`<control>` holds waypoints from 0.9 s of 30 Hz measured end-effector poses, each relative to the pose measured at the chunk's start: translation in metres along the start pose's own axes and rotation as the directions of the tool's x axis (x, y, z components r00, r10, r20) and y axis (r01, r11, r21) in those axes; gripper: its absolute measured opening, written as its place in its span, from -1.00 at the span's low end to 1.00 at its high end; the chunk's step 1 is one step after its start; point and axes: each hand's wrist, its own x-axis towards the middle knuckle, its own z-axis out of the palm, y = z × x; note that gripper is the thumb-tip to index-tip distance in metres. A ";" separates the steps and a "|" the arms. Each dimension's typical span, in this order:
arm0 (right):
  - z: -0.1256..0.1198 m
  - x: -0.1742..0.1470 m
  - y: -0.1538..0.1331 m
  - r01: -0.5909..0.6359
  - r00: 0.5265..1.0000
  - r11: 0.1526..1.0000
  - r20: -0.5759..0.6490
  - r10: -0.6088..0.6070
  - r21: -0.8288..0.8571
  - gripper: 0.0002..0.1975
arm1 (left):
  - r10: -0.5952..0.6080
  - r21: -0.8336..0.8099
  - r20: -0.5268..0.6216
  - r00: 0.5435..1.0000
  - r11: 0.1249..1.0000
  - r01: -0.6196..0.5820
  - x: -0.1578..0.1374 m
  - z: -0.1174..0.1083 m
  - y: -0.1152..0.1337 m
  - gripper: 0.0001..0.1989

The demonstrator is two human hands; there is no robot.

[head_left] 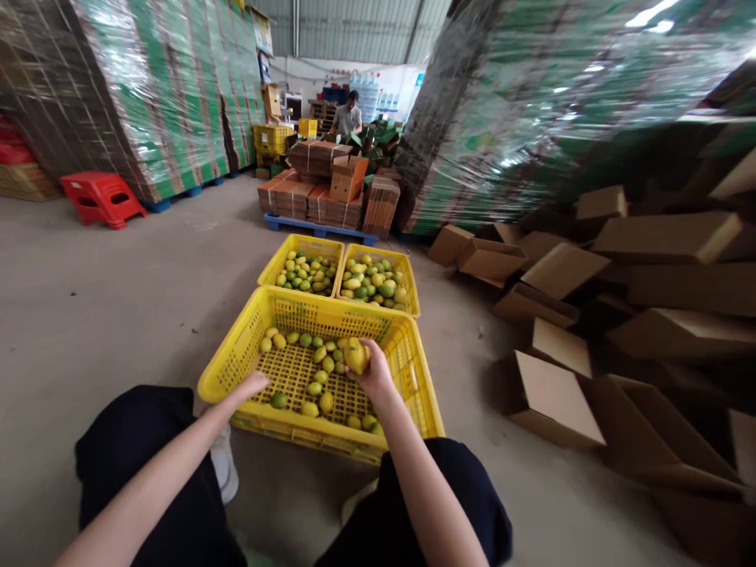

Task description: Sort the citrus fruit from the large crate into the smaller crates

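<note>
A large yellow plastic crate (331, 311) with latticed sides stands on the floor between my knees. Scattered over its bottom are several yellow and green lemons (320, 377). My right hand (374, 374) is closed around a yellow lemon (355, 356), held up above the right part of the crate. Over the crate's near left side is my left hand (253, 384), seen from the back; its fingers are turned away and hidden. Directly behind stand two smaller-looking yellow crates, the left one (268, 272) and the right one (413, 287), both holding many yellow and green lemons.
Loose cardboard boxes (555, 398) are heaped on the right. Further back, flattened cartons (289, 197) lie on a blue pallet (322, 230), with a person (347, 118) behind. Wrapped green stacks (159, 94) rise on both sides. A red stool (101, 198) stands at left.
</note>
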 end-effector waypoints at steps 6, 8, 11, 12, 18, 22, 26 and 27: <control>0.018 -0.014 0.065 -0.235 0.970 0.911 -0.015 0.244 -0.339 -0.92 | 0.115 0.434 0.075 0.990 0.890 -0.137 0.012 0.011 -0.031 -0.82; 0.015 -0.016 0.066 -0.306 0.946 0.863 -0.031 0.322 -0.402 -0.87 | 0.167 0.504 0.085 0.982 0.843 -0.187 0.016 0.011 -0.032 -0.81; 0.003 -0.005 0.027 -0.320 0.946 0.850 -0.084 0.315 -0.418 -0.82 | 0.234 0.553 0.091 0.968 0.796 -0.245 0.016 0.009 -0.033 -0.75; -0.003 0.003 0.004 -0.286 0.958 0.871 -0.107 0.266 -0.400 -0.82 | 0.249 0.560 0.094 0.964 0.787 -0.258 0.016 0.009 -0.033 -0.74; -0.038 0.039 -0.101 -0.002 0.947 0.943 -0.302 -0.105 -0.333 -0.68 | 0.268 0.582 0.105 0.958 0.765 -0.277 0.020 0.011 -0.035 -0.72; -0.053 0.030 -0.068 -0.072 0.943 0.888 -0.322 -0.087 -0.454 -0.79 | 0.261 0.588 0.116 0.958 0.760 -0.278 0.025 0.013 -0.038 -0.72; -0.055 0.017 -0.016 -0.178 0.956 0.755 -0.292 -0.018 -0.631 -0.84 | 0.250 0.584 0.143 0.957 0.760 -0.286 0.027 0.015 -0.041 -0.72; -0.053 0.017 -0.008 -0.191 0.960 0.711 -0.280 -0.008 -0.677 -0.84 | 0.244 0.580 0.153 0.958 0.762 -0.287 0.028 0.015 -0.041 -0.72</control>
